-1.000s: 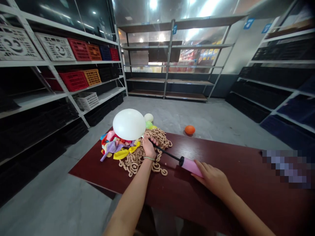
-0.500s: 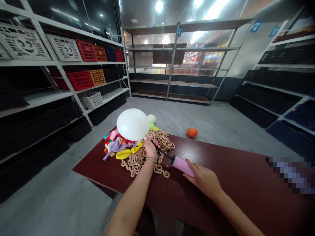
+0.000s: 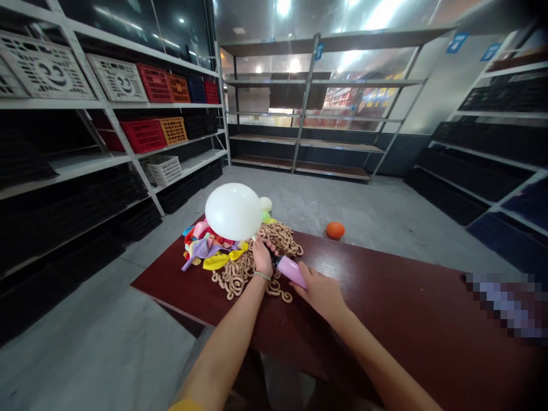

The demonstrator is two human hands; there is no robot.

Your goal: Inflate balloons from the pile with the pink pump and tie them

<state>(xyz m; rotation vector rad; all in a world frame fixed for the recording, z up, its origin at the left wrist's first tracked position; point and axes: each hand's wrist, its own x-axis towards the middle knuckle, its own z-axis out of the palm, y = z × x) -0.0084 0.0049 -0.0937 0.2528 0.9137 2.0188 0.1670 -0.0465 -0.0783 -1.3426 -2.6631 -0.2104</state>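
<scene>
A large inflated white balloon (image 3: 233, 212) hangs over the far left of the dark red table (image 3: 385, 297). My left hand (image 3: 262, 257) is closed at the balloon's neck, around the black nozzle end of a hand pump. The pump's pink barrel (image 3: 291, 270) is gripped by my right hand (image 3: 320, 290), close to my left hand. Below them lies a pile of tan twisted long balloons (image 3: 235, 278). Uninflated balloons in purple, yellow, pink and red (image 3: 201, 249) lie beside the pile, under the white balloon.
An orange balloon (image 3: 335, 230) rests on the floor behind the table. Small white (image 3: 266, 204) and green balloons show behind the pile. A pixelated item (image 3: 505, 302) is at the table's right. Shelves with crates (image 3: 143, 135) stand left; more racks are at the back and right.
My right hand has moved left with the pink barrel, closer to my left hand. The black shaft that showed between them is now mostly hidden. The view has shifted slightly.
</scene>
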